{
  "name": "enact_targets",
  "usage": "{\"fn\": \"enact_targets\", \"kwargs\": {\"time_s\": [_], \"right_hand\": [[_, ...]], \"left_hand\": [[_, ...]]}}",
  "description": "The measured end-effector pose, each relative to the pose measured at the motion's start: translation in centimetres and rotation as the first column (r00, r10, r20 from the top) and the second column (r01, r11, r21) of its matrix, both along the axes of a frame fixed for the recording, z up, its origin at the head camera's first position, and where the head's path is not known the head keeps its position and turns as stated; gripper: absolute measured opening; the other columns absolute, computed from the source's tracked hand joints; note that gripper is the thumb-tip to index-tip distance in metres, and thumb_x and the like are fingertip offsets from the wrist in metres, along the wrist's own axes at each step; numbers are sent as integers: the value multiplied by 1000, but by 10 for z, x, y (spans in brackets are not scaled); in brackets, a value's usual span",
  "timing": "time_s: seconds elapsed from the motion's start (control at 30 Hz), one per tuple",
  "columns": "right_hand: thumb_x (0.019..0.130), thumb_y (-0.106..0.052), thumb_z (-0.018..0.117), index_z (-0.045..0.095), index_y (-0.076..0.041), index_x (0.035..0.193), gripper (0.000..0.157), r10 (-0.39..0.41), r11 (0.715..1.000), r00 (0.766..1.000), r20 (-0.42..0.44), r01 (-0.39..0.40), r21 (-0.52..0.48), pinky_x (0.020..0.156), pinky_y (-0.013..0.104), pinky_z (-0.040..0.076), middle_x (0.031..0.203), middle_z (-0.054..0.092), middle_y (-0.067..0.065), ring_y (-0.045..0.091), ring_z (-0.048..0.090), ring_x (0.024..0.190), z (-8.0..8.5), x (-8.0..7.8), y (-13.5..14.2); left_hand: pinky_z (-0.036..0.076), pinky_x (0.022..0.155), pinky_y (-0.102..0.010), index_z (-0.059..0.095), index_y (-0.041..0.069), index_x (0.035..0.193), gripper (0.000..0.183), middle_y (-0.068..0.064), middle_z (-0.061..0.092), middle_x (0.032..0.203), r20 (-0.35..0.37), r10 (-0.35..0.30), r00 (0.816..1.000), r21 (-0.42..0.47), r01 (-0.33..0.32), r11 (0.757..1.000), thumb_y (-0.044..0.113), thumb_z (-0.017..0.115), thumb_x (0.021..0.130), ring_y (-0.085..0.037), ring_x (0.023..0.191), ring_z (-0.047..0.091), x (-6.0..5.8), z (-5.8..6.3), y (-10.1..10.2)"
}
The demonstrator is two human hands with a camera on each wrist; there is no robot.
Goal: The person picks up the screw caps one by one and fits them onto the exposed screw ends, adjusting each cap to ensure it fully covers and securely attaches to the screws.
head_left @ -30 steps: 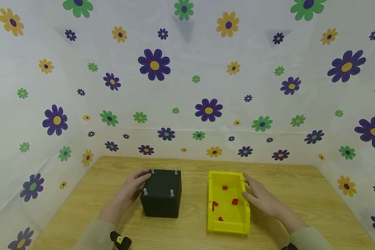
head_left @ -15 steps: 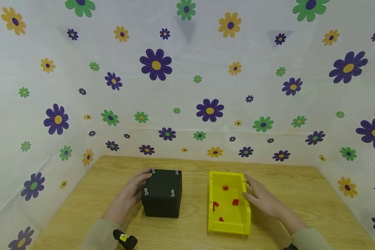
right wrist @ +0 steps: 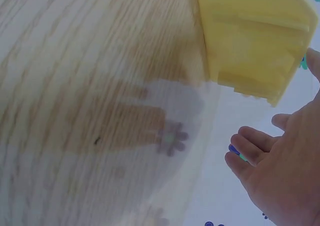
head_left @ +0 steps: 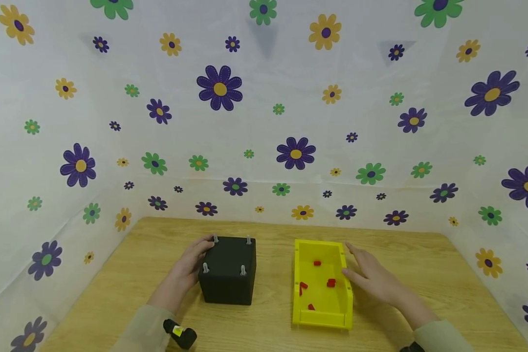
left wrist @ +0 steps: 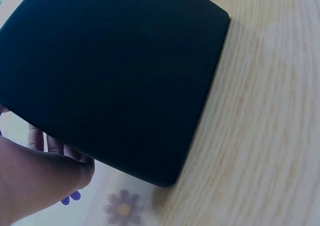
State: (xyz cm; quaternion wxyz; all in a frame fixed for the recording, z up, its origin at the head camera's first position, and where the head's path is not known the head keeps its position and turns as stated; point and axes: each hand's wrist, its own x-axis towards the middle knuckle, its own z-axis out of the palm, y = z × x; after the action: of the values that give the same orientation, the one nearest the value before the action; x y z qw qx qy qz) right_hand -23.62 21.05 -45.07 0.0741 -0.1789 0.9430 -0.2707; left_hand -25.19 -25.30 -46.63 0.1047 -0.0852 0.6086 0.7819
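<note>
1. Standing left of the yellow bin [head_left: 322, 320], the black box [head_left: 227, 288] is on the wooden table [head_left: 273, 278], with four small pegs [head_left: 243, 270] near its top corners, all pointing upward.
2. Seen from above, the box is nearly as wide as deep, so I cannot choose its long axis; one plain face is turned to the person.
3. The bin has its long axis going away from the person, and its low front lip is at the near end. Short red pieces [head_left: 331, 283] lie on the bin's floor, turned in different directions.
4. The left hand [head_left: 186, 265], on the box's side farther from the bin, touches the box with relaxed fingers; how firmly, I cannot tell.
5. The right hand [head_left: 371, 278], just right of the bin, has its fingers extended and the thumb spread apart; whether it touches the rim, I cannot tell.
6. Only the head view shows the pegs and red pieces. The left wrist view shows the box's dark side closely; the right wrist view shows the bin's outer wall.
</note>
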Motion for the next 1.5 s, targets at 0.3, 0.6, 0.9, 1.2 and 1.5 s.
{"fn": "enact_targets", "kwargs": {"time_s": [0.3, 0.6, 0.9, 1.2, 1.5], "right_hand": [[107, -49, 57, 28, -7, 166, 79, 28, 997, 985, -171, -16, 73, 111, 76, 42, 164, 37, 32, 57, 40, 148, 11, 5, 1], [105, -48, 61, 37, -7, 163, 75, 80, 995, 963, -258, -62, 79, 114, 72, 41, 163, 44, 25, 51, 44, 147, 23, 8, -8], [102, -46, 68, 40, -8, 162, 75, 97, 992, 958, -270, -71, 105, 116, 68, 43, 162, 45, 20, 46, 46, 147, 27, 10, -20], [99, -32, 76, 45, -8, 159, 71, 139, 986, 943, -302, -103, 132, 114, 62, 47, 157, 49, 20, 42, 51, 142, 28, 10, -34], [98, -28, 77, 49, -8, 155, 67, 167, 981, 949, -269, -132, 142, 116, 59, 48, 155, 49, 17, 39, 51, 142, 20, 10, -47]], "left_hand": [[56, 90, -17, 22, 6, 169, 72, 5, 58, 131, 15, 8, 1000, 22, -9, 1000, 18, 53, 105, 1, 101, 64, -1, 0, -1], [57, 89, -19, 30, 10, 166, 68, 15, 66, 110, 27, 3, 1000, 72, -5, 997, 18, 56, 104, -1, 100, 67, -1, -1, -4], [55, 92, -19, 24, 12, 169, 71, -3, 47, 149, 51, -26, 998, 63, 23, 998, 21, 54, 105, -2, 103, 63, -2, -1, -5], [56, 93, -21, 12, 16, 172, 76, -14, 20, 172, 81, -97, 992, 88, 90, 992, 24, 51, 107, -5, 107, 62, -5, 2, -11], [55, 94, -22, 18, 13, 171, 75, -14, 29, 165, 83, -92, 992, 57, 88, 995, 25, 53, 106, -10, 114, 59, -4, 1, -11]]}}
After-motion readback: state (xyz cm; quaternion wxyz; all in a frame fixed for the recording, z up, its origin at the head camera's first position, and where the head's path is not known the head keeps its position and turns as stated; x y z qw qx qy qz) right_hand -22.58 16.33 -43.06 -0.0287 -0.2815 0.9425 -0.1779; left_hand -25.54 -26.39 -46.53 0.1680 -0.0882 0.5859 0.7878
